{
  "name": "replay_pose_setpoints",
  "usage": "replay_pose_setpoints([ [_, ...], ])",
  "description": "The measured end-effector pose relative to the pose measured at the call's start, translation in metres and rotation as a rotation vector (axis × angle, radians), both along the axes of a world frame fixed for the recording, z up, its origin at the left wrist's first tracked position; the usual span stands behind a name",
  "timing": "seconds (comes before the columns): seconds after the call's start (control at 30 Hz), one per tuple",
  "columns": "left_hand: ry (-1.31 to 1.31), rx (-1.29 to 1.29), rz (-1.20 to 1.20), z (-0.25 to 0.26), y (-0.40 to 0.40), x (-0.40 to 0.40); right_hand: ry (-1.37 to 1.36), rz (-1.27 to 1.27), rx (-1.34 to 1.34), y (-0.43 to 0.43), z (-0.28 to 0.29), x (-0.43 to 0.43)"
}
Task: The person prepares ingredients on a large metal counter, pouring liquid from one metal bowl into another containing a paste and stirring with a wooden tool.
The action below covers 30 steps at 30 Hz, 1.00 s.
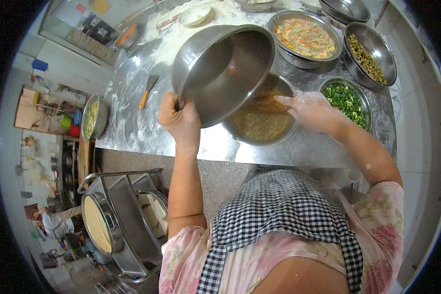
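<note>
My left hand (180,119) grips the rim of a large stainless steel bowl (220,73), which is tilted on its side above the table. Partly beneath it stands a second metal bowl (264,126) with a brown, grainy filling. My right hand (305,108), dusted with flour, reaches over this lower bowl with a finger extended. By its fingertips is a blurred brown streak (266,101); whether the hand holds it, I cannot tell. Just beyond my right wrist sits a bowl of chopped green herbs (345,101), partly hidden by the arm.
On the floury steel table (132,128) lie a scraper with an orange handle (146,95), a bowl of shredded vegetable mix (305,38) and a bowl of chopped greenish-brown pieces (367,60). A metal trolley (128,205) carries a dough-filled pan (97,222). A person (57,222) is farther off.
</note>
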State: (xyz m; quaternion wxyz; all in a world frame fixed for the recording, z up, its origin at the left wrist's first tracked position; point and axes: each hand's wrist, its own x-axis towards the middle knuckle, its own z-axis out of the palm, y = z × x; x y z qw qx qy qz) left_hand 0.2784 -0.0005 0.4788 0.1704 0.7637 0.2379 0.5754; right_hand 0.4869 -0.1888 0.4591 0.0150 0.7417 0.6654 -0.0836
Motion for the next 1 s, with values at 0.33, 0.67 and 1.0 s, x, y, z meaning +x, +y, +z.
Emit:
replay_pose_setpoints([
  [0.33, -0.047, -0.184, 0.163, -0.028, 0.026, -0.062, 0.122, -0.234, -0.109, -0.008, 0.014, 0.010],
  [0.67, -0.507, -0.878, 0.288, -0.095, 0.034, -0.132, 0.299, -0.327, -0.112, -0.026, -0.006, 0.032],
  [1.0, -0.834, -1.361, 0.248, -0.176, 0.028, -0.162, 0.278, -0.248, 0.036, -0.026, -0.024, 0.045],
])
